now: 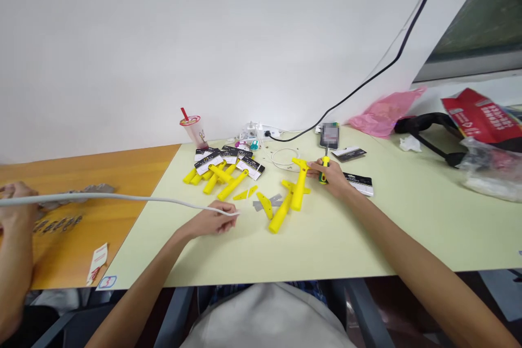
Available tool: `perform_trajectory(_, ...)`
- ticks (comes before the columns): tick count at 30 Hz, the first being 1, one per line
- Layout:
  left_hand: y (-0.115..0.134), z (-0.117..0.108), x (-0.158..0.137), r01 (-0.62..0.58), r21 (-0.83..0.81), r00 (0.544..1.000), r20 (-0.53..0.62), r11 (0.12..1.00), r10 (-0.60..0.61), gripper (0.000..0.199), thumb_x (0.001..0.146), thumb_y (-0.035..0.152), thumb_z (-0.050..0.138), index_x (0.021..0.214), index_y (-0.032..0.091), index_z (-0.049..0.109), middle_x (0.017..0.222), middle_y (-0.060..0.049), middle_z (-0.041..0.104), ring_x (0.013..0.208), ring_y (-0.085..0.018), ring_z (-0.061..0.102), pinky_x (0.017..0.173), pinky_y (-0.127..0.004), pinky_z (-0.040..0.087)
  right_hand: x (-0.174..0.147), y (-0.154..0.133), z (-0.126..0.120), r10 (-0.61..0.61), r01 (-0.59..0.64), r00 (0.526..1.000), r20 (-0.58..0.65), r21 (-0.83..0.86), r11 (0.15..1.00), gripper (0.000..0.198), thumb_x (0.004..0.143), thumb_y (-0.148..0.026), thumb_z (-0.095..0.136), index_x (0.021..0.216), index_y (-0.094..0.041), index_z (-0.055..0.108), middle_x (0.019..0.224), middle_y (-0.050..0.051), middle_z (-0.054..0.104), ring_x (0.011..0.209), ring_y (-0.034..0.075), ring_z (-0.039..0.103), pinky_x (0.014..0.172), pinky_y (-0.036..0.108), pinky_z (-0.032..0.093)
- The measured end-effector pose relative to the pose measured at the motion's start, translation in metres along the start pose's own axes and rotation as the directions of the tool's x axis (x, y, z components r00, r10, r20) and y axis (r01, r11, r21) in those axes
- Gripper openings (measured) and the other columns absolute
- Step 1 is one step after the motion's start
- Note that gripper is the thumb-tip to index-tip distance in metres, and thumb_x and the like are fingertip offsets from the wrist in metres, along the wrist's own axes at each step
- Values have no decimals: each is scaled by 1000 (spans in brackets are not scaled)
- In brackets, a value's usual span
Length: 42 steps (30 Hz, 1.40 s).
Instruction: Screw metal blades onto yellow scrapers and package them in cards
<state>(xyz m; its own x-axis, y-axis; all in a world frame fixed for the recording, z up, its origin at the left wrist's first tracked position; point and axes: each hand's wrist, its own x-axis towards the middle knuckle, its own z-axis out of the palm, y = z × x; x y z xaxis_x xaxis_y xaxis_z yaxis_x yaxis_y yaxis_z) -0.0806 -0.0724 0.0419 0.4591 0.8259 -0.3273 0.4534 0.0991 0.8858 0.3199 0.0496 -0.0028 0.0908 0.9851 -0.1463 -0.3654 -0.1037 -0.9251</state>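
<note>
My right hand is closed around a screwdriver with a yellow and green grip, its shaft pointing away from me. The same hand's fingertips pinch the head of a yellow T-shaped scraper handle. Under it lies a second yellow T-shaped handle, beside a loose yellow head plate and flat grey blades. My left hand rests low over the table with curled fingers; what they hold, if anything, is hidden. Two small yellow plates lie just beyond it.
Several yellow handles with black-and-white cards are piled at back left, near a cup with a straw. A phone and power plugs stand by the wall. A pale cable crosses the view. Another person's hand is at far left.
</note>
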Motion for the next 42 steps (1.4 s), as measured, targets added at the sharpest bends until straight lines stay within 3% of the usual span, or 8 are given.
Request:
perform_trajectory(4,-10,21,-14,-64,-76,962,261,995,81,58,103,72,71,94,16,82,77,-7,72,62,-13,57,60,-27,45,-9,-2,19,-12,19,997,-74,88,996,66,54,-25,116,72,-24,53,69,1,77,60,18,80,65,26,76)
perform_trajectory(10,3,52,56,-287,-416,956,-61,863,288,59,91,77,82,110,21,81,108,-13,80,87,-19,72,70,-28,58,-27,2,65,-53,54,997,52,-9,999,79,43,-36,120,78,-25,49,69,-1,73,63,27,85,63,33,77)
perform_trajectory(15,16,59,104,-228,-665,972,-111,711,207,59,83,67,96,109,18,75,106,-14,82,86,-22,79,69,-30,63,-29,11,90,-37,56,988,152,-117,992,83,38,-51,118,77,-25,49,73,-1,73,63,28,85,63,36,76)
perform_trajectory(21,4,60,99,-257,-739,965,-235,623,119,66,83,48,97,131,16,65,101,-11,82,71,-22,78,53,-29,58,-31,29,90,-130,197,963,234,-290,937,72,68,-80,99,80,-26,51,75,0,70,75,28,84,69,40,73)
perform_trajectory(25,1,45,87,-289,-770,954,-280,569,106,62,90,48,88,134,15,62,97,-9,81,60,-18,70,46,-29,55,-37,35,80,-238,412,900,366,-530,741,55,98,-79,72,91,-24,68,98,9,83,87,26,80,86,42,68)
perform_trajectory(30,5,22,77,-336,-829,940,-325,446,105,44,101,44,73,132,13,65,78,-1,72,49,-11,55,42,-22,45,-38,33,91,-130,605,772,622,-655,453,23,101,-45,72,108,-24,76,111,7,84,97,26,77,94,40,59)
perform_trajectory(34,5,10,71,-396,-790,916,-373,468,147,46,103,49,77,130,14,68,68,5,64,35,-6,34,36,-21,32,-30,36,119,42,685,666,745,-632,363,25,96,-37,79,117,-23,77,119,8,83,106,28,77,99,39,56)
perform_trajectory(42,-4,-12,74,-367,-821,927,-360,437,103,59,110,59,63,141,10,68,64,4,63,36,-9,43,40,-22,36,-21,42,148,129,720,603,787,-606,339,14,92,-28,85,103,-22,77,109,6,83,93,25,75,88,34,55)
